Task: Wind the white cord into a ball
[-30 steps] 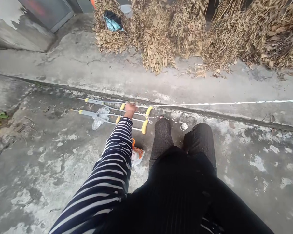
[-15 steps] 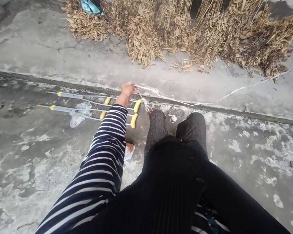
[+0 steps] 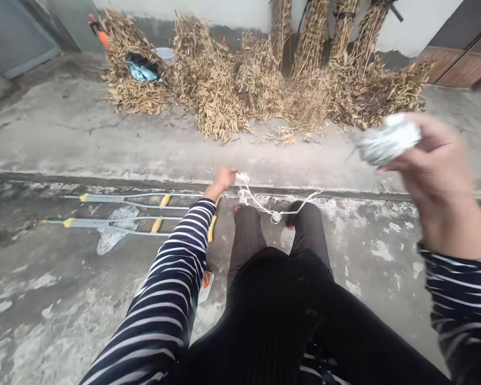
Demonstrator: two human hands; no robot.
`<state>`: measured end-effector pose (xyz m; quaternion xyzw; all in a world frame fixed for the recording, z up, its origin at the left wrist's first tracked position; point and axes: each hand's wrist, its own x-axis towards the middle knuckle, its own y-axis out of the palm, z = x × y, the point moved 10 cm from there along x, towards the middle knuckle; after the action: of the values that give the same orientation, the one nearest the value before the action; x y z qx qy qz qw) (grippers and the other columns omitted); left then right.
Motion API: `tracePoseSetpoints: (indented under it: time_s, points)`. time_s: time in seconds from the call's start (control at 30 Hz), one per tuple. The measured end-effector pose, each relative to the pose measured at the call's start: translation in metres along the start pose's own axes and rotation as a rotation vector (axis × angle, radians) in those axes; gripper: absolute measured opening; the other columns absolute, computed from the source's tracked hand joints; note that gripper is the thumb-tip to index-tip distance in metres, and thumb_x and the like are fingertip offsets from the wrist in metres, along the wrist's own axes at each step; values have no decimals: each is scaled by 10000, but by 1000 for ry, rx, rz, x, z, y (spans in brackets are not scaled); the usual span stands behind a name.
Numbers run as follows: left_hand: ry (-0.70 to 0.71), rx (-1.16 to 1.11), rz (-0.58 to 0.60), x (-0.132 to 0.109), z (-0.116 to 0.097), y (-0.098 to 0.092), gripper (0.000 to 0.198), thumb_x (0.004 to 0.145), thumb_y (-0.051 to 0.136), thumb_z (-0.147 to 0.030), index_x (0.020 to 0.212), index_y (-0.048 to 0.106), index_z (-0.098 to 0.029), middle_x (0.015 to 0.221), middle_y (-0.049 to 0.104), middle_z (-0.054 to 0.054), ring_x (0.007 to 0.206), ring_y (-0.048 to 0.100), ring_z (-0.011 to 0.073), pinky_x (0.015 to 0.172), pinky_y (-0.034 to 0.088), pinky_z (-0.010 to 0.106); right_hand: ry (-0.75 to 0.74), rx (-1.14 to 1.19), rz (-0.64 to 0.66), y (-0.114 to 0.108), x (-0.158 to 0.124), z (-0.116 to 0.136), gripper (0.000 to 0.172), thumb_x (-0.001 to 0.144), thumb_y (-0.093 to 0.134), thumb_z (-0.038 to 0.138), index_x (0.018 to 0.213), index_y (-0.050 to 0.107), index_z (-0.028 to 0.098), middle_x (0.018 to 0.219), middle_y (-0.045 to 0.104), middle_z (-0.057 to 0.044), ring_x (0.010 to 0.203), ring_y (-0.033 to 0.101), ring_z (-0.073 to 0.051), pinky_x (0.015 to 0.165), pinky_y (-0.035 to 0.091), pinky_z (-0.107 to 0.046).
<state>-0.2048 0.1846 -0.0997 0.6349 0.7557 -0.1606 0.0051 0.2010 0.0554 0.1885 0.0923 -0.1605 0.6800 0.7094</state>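
Observation:
My left hand (image 3: 225,177) pinches a white cord (image 3: 260,205) above the concrete step edge, its fingertips closed. From there the cord hangs in loose loops by my left leg, runs past a small tangle (image 3: 276,216) between my legs and rises toward the right, where I lose sight of it. My right hand (image 3: 439,152) is raised at the right, wrapped around a thick bundle of white string (image 3: 390,140). Motion blurs this hand and bundle somewhat. Whether the bundle joins the cord I cannot tell.
Two crutches (image 3: 116,199) with yellow pads lie at the left, a clear plastic bag (image 3: 116,230) among them. An orange-and-white box (image 3: 206,286) stands beside my left sleeve. Bundles of dried stalks (image 3: 220,91) lean along the wall beyond the step (image 3: 152,155).
My right hand has come into view at the right with the string bundle. The long cord stretched rightward now sags in loops. The view has tilted up, showing more wall.

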Motion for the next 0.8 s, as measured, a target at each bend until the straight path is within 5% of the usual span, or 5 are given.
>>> tracePoseSetpoints:
  time_s: [0.13, 0.23, 0.33, 0.6, 0.8]
  points:
    - [30, 86, 152, -20, -7, 71, 69, 760, 734, -117, 818, 752, -151, 1040, 799, 124, 1120, 700, 291, 1110, 485, 444, 247, 129, 64, 26, -1, -70, 458, 645, 850, 121, 1075, 790, 265, 1168, 718, -33, 791, 688, -132, 496, 588, -204]
    - [180, 27, 381, -49, -44, 131, 222, 874, 690, -216, 1063, 797, -168, 1213, 784, 107, 1185, 692, 257, 1149, 459, 430, 423, 239, 130, 54, -9, -128, 520, 587, 860, 150, 1086, 778, 273, 1164, 719, -26, 748, 667, -135, 467, 578, -216]
    - [300, -134, 546, -81, -84, 169, 321, 939, 667, -309, 1217, 767, -183, 1308, 753, 111, 1237, 672, 239, 1154, 450, 425, 521, 324, 164, 68, -17, -163, 561, 558, 869, 168, 1101, 763, 260, 1090, 724, -21, 671, 627, -122, 437, 552, -226]
    - [292, -219, 651, -101, -97, 205, 404, 782, 826, -211, 1181, 788, -257, 1342, 738, 96, 1262, 666, 233, 1157, 438, 423, 552, 318, 325, 64, -27, -181, 591, 548, 805, 153, 1128, 731, 241, 1144, 744, -42, 684, 604, -136, 412, 492, -219]
    - [291, -50, 696, -103, -104, 209, 139, 874, 742, -254, 943, 807, -152, 907, 793, 64, 836, 713, 167, 866, 532, 331, 568, 257, 266, 47, -34, -181, 485, 545, 834, 186, 1014, 716, 218, 939, 741, -14, 640, 580, -123, 487, 461, -222]
